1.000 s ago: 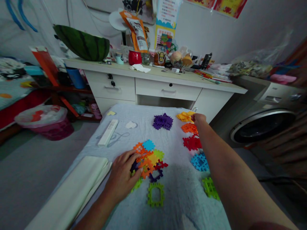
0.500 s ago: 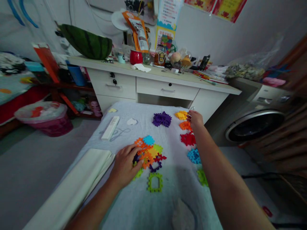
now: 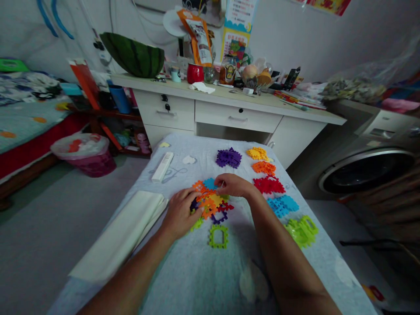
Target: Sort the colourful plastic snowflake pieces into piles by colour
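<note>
A mixed pile of interlocking plastic pieces, with an orange piece near its middle, lies on the cloth-covered table. My left hand rests on the pile's left side, fingers apart and lying over orange and dark purple pieces. Over the pile's upper right edge is my right hand, its fingers curled together beside a light blue piece. What those fingertips hold, if anything, is hidden. A green square frame piece lies alone in front of the pile.
Sorted heaps of purple, yellow, orange, red, blue and green pieces lie behind and right. At left are a white box and folded cloth. A white desk stands beyond.
My right hand has come back from the yellow heap to the mixed pile, near the light blue piece. My left hand stays on the pile. The view has shifted slightly.
</note>
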`<state>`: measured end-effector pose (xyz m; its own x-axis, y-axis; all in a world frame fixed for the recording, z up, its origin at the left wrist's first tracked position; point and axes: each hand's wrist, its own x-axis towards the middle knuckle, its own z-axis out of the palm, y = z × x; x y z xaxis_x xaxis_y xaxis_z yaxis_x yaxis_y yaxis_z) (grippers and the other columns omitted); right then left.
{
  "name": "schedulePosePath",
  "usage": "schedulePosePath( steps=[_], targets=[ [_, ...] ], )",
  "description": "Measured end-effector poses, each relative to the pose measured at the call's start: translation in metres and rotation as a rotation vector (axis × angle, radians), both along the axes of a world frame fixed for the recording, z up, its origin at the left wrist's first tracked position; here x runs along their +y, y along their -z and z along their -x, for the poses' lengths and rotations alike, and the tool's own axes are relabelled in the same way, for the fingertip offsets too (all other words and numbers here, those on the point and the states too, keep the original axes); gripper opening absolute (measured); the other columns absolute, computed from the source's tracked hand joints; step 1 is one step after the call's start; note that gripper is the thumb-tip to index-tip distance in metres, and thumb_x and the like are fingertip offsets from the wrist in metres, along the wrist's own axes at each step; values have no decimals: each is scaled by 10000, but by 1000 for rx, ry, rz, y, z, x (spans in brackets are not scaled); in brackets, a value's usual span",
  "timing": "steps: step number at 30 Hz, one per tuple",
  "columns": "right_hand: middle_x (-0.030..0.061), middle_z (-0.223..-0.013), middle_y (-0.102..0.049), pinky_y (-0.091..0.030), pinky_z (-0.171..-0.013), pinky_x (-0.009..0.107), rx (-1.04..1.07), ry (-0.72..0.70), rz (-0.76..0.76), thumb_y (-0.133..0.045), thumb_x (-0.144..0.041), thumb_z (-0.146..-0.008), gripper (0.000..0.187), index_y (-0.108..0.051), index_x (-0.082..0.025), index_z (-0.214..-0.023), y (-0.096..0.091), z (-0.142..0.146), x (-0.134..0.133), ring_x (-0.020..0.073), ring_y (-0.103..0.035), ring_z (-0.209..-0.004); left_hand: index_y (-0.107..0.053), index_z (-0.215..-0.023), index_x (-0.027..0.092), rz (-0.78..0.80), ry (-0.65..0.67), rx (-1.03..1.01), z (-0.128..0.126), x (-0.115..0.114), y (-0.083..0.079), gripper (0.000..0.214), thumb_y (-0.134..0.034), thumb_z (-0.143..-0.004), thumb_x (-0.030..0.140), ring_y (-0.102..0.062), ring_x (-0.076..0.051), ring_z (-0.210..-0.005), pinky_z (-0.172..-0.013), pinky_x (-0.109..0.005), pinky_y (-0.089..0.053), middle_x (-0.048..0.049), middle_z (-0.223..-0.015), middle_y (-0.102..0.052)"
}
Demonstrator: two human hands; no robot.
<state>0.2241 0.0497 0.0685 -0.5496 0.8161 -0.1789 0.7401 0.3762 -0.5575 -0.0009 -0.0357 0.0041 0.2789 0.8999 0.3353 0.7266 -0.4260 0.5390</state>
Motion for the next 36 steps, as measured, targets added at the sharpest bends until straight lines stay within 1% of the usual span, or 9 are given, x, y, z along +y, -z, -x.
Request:
schedulePosePath(
  steps=[3,10,15,20,22,24,29,32,36],
  targets=[
    [41,-950,-660,-391,-676,229,-148,-58,-2,-735,-231,-729,279,-684,-152,-991,-3,4,-5,147,-562,-806,-616,-1139,225,-5,8,-26,0,1,1,331,-608,-815,294,-555,-269,-1156,-1013,-476,-427,-70,-1208,-621],
    [2,-833,-628,-304,-577,225,-282,-47,27,-757,-269,-720,241,-651,-157,-906,-5,14,-14,123,-496,-700,-626,-1094,199,0,9,-146,-1,2,0,265,-553,-863,307,-567,-238,-1121,-997,-426,-457,-84,-1176,-612],
    [-45,-732,-551,-297,-570,214,-130,-31,93,-752,-207,-703,217,-602,-158,-851,-1,9,-11,97,-453,-650,-635,-1057,198,30,-10,-296,-1,3,-2,297,-406,-955,358,-559,-209,-1141,-1045,-403,-433,-84,-1155,-615],
    [-66,-684,-499,-331,-574,202,106,48,131,-662,-129,-716,170,-572,-166,-855,4,-6,-4,87,-454,-622,-636,-1051,189,26,-106,-438,5,6,-5,419,-299,-983,429,-542,-210,-1186,-1101,-413,-384,-95,-1180,-613],
    [-67,-667,-494,-337,-563,202,165,91,129,-652,-147,-719,174,-576,-168,-874,4,-13,-2,90,-463,-612,-620,-1103,194,34,-117,-391,11,5,-7,420,-336,-965,471,-530,-224,-1205,-1099,-424,-380,-96,-1208,-604],
    [-69,-642,-485,-334,-542,202,196,129,118,-641,-178,-734,163,-587,-167,-888,3,-19,0,90,-458,-588,-584,-1197,203,54,-108,-266,17,3,-9,464,-452,-904,537,-495,-260,-1252,-1101,-455,-367,-106,-1282,-568],
    [-67,-613,-485,-324,-494,189,260,224,58,-596,-185,-755,152,-616,-159,-903,1,-30,4,77,-452,-540,-467,-1390,244,124,-37,90,23,-6,-7,962,-758,-574,664,-400,-407,-1317,-1061,-562,-362,-166,-1473,-397],
    [-53,-625,-525,-348,-487,181,309,278,30,-570,-164,-761,183,-623,-159,-936,2,-35,6,79,-503,-537,-446,-1418,264,142,6,167,23,-11,-5,1073,-833,-475,602,-422,-421,-1289,-1035,-555,-388,-169,-1505,-360],
    [-40,-618,-567,-353,-458,176,356,377,17,-567,-165,-765,217,-619,-165,-977,3,-39,8,86,-537,-514,-489,-1388,290,125,41,165,24,-11,-6,987,-851,-491,488,-449,-377,-1266,-1034,-517,-405,-133,-1453,-436]
  ],
)
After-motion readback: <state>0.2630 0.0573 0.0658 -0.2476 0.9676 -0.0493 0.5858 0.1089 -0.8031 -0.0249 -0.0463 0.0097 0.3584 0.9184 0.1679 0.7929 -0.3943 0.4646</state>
